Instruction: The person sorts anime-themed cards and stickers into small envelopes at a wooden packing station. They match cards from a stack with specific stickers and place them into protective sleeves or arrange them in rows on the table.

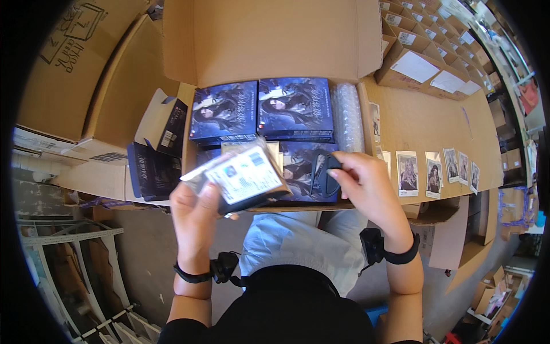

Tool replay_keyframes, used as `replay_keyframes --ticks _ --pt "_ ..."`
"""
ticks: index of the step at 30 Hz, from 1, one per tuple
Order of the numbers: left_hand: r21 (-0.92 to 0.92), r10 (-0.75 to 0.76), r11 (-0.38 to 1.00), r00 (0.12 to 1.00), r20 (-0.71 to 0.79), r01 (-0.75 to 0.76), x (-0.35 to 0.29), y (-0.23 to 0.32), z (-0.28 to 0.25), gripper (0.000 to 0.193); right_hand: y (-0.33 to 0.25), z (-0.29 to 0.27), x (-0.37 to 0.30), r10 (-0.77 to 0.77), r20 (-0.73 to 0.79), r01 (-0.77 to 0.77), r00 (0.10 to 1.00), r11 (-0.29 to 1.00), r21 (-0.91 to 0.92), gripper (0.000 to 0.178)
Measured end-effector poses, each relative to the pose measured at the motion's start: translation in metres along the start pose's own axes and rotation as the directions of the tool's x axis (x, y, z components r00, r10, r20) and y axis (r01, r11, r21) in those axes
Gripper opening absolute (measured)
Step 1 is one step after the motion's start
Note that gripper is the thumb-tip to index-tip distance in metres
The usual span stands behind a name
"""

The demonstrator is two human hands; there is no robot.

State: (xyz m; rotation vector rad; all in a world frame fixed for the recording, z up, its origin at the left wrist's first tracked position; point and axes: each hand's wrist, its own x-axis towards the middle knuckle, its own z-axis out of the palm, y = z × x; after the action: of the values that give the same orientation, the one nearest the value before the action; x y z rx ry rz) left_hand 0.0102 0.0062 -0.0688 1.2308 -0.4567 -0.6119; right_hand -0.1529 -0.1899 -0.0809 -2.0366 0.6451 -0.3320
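Note:
My left hand [193,218] holds a clear sleeve with a printed card pack [243,178] tilted above the front edge of a large open cardboard box [269,40]. My right hand [366,186] grips a small black handheld device [325,175] just right of the pack. Inside the box lie blue illustrated flat boxes [295,109], two side by side at the back and more beneath my hands. A strip of bubble wrap [348,114] lines the box's right side.
A row of small picture cards [435,172] lies on the box's right flap. Dark open cartons [157,155] stand at the left. Labelled cardboard parcels [424,66] fill the upper right. A white metal rack [74,264] stands at lower left.

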Motion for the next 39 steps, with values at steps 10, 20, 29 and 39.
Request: replay_keyframes --ticks 10,20,29,39 --pt "0.007 -0.200 0.979 0.960 0.197 0.203 -0.005 -0.012 -0.001 0.022 -0.006 0.021 0.008 -0.148 -0.153 0.126 0.977 0.981 -0.145 0.019" --pt "0.209 -0.163 0.976 0.849 0.502 0.064 -0.012 -0.022 0.015 0.015 -0.032 -0.004 -0.056 -0.411 -0.207 0.388 0.888 0.910 -0.143 0.042" --pt "0.248 -0.127 0.969 0.839 0.529 -0.010 -0.019 -0.028 0.031 0.015 -0.021 -0.014 -0.075 -0.299 -0.271 0.309 0.915 0.951 -0.007 0.034" --pt "0.201 -0.222 0.969 0.866 0.449 0.145 -0.027 -0.025 0.047 0.013 -0.014 -0.005 -0.073 -0.398 -0.404 0.372 0.823 0.917 -0.144 0.027"
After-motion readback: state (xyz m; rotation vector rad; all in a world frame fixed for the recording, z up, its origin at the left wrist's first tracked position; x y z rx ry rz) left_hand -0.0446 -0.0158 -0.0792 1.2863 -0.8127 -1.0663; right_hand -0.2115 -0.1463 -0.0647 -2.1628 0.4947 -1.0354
